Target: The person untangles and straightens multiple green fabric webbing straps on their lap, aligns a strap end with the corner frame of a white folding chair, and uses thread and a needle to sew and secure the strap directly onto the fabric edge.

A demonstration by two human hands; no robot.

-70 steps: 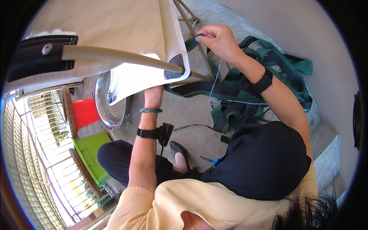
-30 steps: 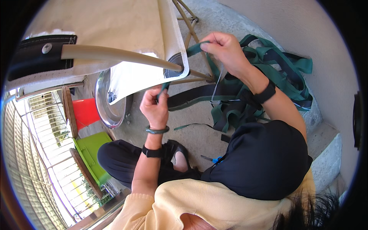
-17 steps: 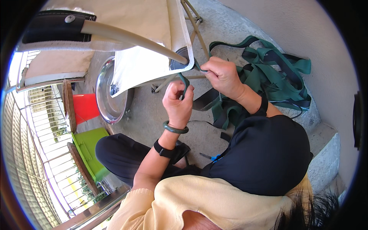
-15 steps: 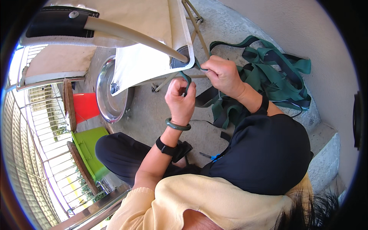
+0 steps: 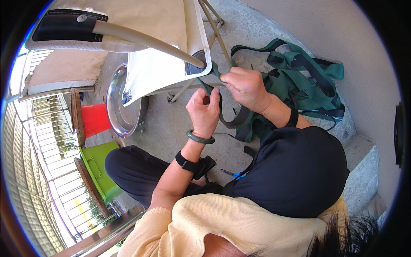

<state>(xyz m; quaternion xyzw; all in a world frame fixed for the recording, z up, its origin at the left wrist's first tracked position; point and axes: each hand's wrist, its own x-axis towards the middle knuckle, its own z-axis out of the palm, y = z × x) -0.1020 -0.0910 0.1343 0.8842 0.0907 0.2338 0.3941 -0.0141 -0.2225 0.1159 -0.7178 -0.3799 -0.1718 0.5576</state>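
Observation:
A cream folding chair seat (image 5: 165, 66) has its corner, with a dark patch, just beyond my hands. Dark green webbing strap (image 5: 215, 68) passes round that corner beside the tan chair tube (image 5: 150, 40). Fingers curled, my left hand (image 5: 203, 108) grips the strap just below the corner. Close on its right, my right hand (image 5: 248, 89) is closed in a fist on another stretch of the same strap. One length hangs between the hands and curves toward a loose heap of green and black webbing (image 5: 295, 88) on the floor. The webbing inside both fists is hidden.
A shiny metal basin (image 5: 114, 100), a red bucket (image 5: 95, 120) and a green bin (image 5: 100, 169) stand at the left, near a white railing (image 5: 53, 158). Blue-handled scissors (image 5: 239, 174) lie by my leg. A plain wall (image 5: 359, 64) rises at the right.
My right hand has moved a little left, closer to my left hand. The chair corner has shifted slightly left. More of the hanging strap shows between my hands.

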